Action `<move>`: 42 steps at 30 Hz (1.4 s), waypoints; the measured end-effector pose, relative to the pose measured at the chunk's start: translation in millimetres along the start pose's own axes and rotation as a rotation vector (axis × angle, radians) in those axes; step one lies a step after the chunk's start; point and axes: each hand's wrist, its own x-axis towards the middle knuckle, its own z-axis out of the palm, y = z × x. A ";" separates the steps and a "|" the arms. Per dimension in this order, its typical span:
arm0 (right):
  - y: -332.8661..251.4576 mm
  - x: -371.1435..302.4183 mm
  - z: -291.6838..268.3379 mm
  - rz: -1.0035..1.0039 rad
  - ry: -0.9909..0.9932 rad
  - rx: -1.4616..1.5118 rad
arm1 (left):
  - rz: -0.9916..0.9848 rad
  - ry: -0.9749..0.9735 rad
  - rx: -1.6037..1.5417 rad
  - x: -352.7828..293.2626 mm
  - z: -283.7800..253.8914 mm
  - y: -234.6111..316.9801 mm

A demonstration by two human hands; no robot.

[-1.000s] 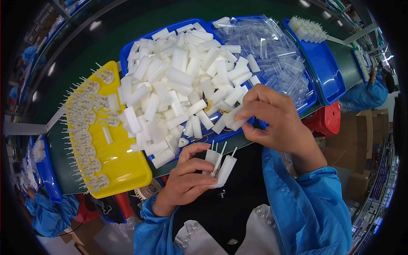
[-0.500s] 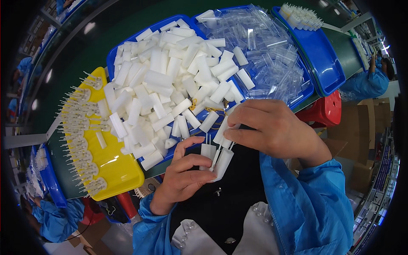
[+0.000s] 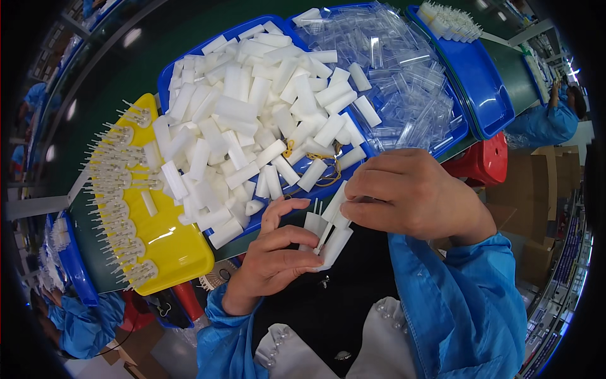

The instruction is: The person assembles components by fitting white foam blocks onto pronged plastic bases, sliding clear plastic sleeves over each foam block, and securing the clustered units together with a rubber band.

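Observation:
Low in front of me, my left hand [image 3: 271,259] pinches the base of a small white pronged piece [image 3: 323,237]. White foam blocks stand around its thin prongs, one of them a foam block [image 3: 337,245] on the near right side. From the right, my right hand [image 3: 410,199] grips another white foam block [image 3: 333,206] between thumb and fingers, tilted against the prongs. My fingers cover part of it, so how far it sits on a prong cannot be made out. Beyond my hands rises a large heap of white foam blocks [image 3: 252,95].
A yellow tray [image 3: 180,256] on the left bears rows of white pronged pieces [image 3: 126,218]. Clear plastic sleeves [image 3: 404,85] fill a blue tray behind. At the far right lies another blue tray [image 3: 476,72] with pronged pieces at its end. A red stool [image 3: 483,161] stands below it.
Both hands have shifted slightly to the right together. The foam block in my right hand sits a little lower against the prongs. My grips look the same.

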 end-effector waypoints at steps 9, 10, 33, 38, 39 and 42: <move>-9.5 -3.9 5.1 0.036 0.055 -0.052 | 0.000 0.006 0.012 -2.7 0.4 -0.3; -10.2 -4.5 6.4 0.027 0.073 -0.108 | -0.003 0.003 0.024 -2.9 0.6 -0.1; -13.2 -1.5 12.0 0.003 0.115 -0.329 | -0.039 0.019 -0.003 -1.5 1.1 1.1; -9.2 -2.1 11.6 0.001 0.120 -0.319 | -0.053 0.020 0.009 -2.1 0.2 0.4; -6.7 -3.0 9.0 0.018 0.114 -0.238 | -0.054 0.024 0.009 -2.6 0.3 0.6; -1.1 -0.3 8.0 0.065 0.080 -0.112 | -0.061 0.045 -0.009 -3.4 0.8 1.1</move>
